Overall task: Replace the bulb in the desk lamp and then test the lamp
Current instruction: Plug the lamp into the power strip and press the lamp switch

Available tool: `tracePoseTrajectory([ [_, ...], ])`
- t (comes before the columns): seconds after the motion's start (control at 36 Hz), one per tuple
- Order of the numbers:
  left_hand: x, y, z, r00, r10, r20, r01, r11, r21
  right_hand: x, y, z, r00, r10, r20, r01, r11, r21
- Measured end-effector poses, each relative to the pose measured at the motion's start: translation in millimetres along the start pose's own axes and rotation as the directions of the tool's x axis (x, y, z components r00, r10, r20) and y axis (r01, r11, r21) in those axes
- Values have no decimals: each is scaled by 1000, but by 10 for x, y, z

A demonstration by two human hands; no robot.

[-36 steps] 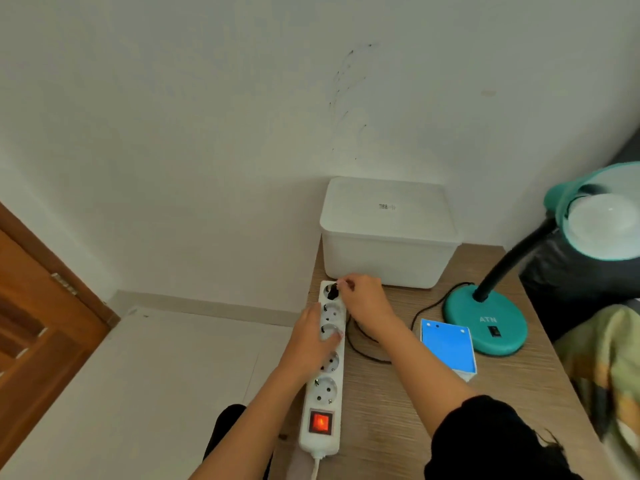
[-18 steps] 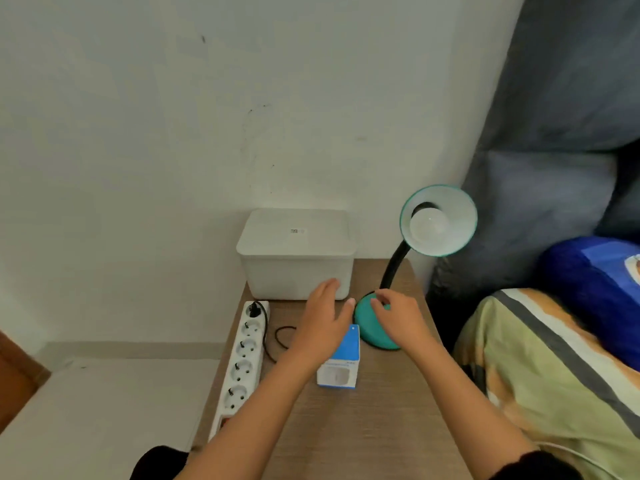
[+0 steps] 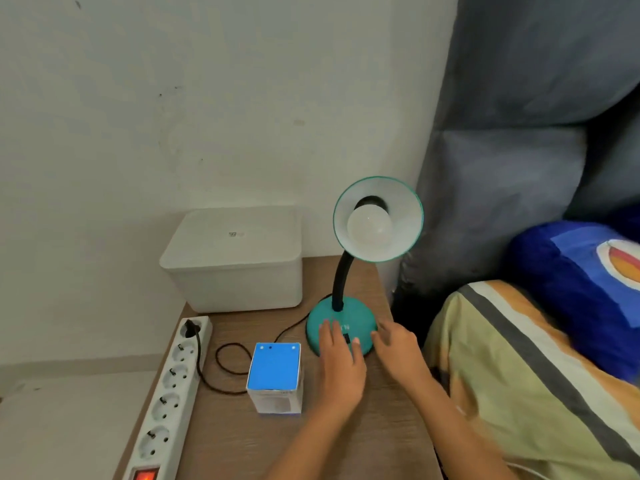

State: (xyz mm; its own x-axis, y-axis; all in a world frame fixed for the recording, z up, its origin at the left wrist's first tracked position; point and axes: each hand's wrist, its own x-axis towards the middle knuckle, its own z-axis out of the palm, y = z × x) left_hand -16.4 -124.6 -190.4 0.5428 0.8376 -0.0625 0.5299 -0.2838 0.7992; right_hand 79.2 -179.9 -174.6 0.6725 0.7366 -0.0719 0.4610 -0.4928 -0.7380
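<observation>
Both of my hands have come in closer on the teal lamp base (image 3: 341, 327) since half a second ago, when my left was still hovering by the blue bulb box (image 3: 275, 375). Now my left hand (image 3: 341, 370) lies flat and spread over the front of the base, fingers loose, gripping nothing, with fingertips beside the small black switch (image 3: 346, 338). My right hand (image 3: 398, 351) sits at the base's right edge, fingers slightly curled and empty, just touching the rim. The desk lamp stands on the wooden table (image 3: 346, 438), its black neck (image 3: 341, 275) bending up to the shade (image 3: 398, 233), where a white bulb (image 3: 369, 225) sits unlit. Its cord (image 3: 225, 372) loops across the table to a plug (image 3: 189, 328) in the top socket of the white power strip (image 3: 166, 403), whose red switch (image 3: 144, 475) glows. A white lidded bin (image 3: 235, 261) stands behind.
</observation>
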Motion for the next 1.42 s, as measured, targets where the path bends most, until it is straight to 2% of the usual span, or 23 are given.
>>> tracePoseTrajectory([
  [0.19,146,-319,132,991,-78,-109,91,989,114,190,103,316,999,14,-43,-11,997,71],
  [0.28,219,-426,133,986,-119,-118,131,986,101,224,95,445,997,36,-61,-28,992,126],
  [0.44,253,-535,163,985,-92,-146,105,991,80,252,176,609,989,46,-140,-26,990,141],
  [0.67,260,-620,219,984,-63,-165,79,993,87,299,281,671,992,30,-121,-9,986,167],
  [0.81,260,-652,235,982,-54,-179,73,992,100,290,294,688,987,-17,-157,33,995,98],
  [0.94,269,-661,235,982,-52,-181,75,989,125,268,315,718,989,-11,-148,18,999,46],
  [1.42,255,-621,226,974,-33,-223,58,993,107,269,256,697,988,32,-151,-19,996,85],
])
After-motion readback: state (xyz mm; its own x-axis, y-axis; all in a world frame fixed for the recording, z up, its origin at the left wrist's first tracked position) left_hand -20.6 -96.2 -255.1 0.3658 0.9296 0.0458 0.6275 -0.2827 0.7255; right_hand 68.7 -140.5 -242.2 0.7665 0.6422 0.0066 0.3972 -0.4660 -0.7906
